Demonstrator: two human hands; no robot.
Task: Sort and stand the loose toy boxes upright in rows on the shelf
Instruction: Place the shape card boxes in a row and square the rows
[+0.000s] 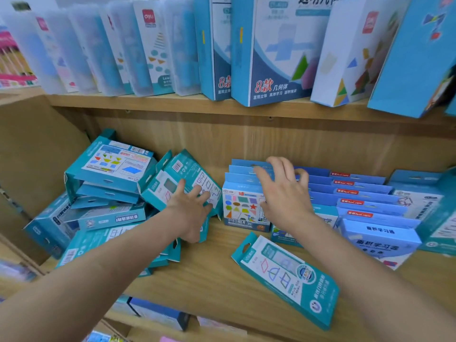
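On the middle wooden shelf [209, 275] a jumbled pile of teal toy boxes [108, 188] lies at the left. My left hand [191, 211] presses flat against a tilted teal box [182, 178] at the pile's right side. My right hand [283, 191] rests with fingers spread over the tops of an upright row of blue boxes [243, 206], the front one printed with coloured shapes. Another teal box [288, 277] lies flat and alone near the shelf's front edge. More blue boxes [365, 201] stand in rows to the right.
The upper shelf [172, 104] carries leaning translucent cases [103, 50] and tall blue-and-white geometry boxes [278, 50]. A wooden side panel [32, 149] closes the left. A lower shelf with more boxes [158, 314] shows beneath my arms.
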